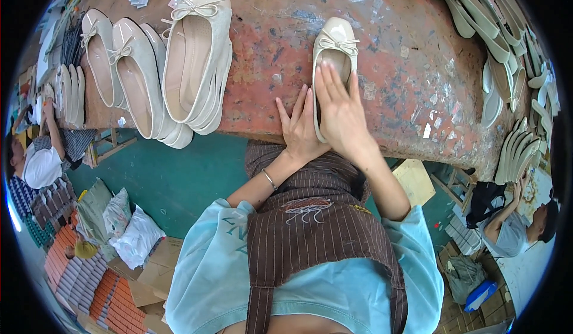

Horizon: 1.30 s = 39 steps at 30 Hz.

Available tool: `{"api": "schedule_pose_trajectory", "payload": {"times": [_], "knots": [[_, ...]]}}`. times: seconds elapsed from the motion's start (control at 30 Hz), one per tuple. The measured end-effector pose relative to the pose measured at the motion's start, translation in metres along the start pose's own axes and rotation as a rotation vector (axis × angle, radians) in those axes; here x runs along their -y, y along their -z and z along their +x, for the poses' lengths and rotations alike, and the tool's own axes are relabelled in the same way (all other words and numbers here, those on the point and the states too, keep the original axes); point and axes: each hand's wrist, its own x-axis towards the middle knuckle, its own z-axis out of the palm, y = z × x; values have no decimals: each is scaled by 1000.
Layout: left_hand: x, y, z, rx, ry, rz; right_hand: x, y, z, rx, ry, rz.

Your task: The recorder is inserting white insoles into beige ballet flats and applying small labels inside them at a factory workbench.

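Far off to the left of the fingers, several cream ballet flats [137, 74] with small bows lie in an overlapping row on the worn reddish tabletop [412, 71], their heels hanging past its near edge. Closer in, the left hand [300, 130] rests flat at the tabletop's near edge, fingers spread and slightly apart, gripping nothing; its fingertips touch the left side of a single cream flat [335, 46]. Over that shoe lies the right hand [339, 112], palm down, fingers straight and close together, pressing on the heel half and the insole rather than closing around it. The shoe's long axis runs away from the person, its bowed toe pointing to the far side of the tabletop and its heel near the edge, under the right palm. So the shoe lies directly beneath and beyond the right fingers, and just to the right of the left fingers; the right hand is the nearer one. Well away to the right of both hands, pale soles [507, 53] are stacked on edge.
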Motion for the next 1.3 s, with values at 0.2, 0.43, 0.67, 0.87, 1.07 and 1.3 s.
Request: {"api": "schedule_pose_trajectory", "payload": {"times": [0.2, 0.43, 0.67, 0.87, 1.07, 1.3], "knots": [[2, -6, 4, -23, -24, -35, -12, 12, 46, 149, -163, -167], [-4, 4, 8, 42, 20, -59, -19, -15, 60, 160, -142, -319], [35, 139, 59, -150, 156, -337, -137, 112, -37, -612, -423, 378], [88, 220, 100, -165, 283, 192, -374, 145, -131, -709, -1189, -433], [69, 221, 67, 126, 570, 208, -337, 153, -112, -561, -1076, -55], [9, 166, 127, -388, 59, 440, -234, 114, -101, -557, -906, 259]]}}
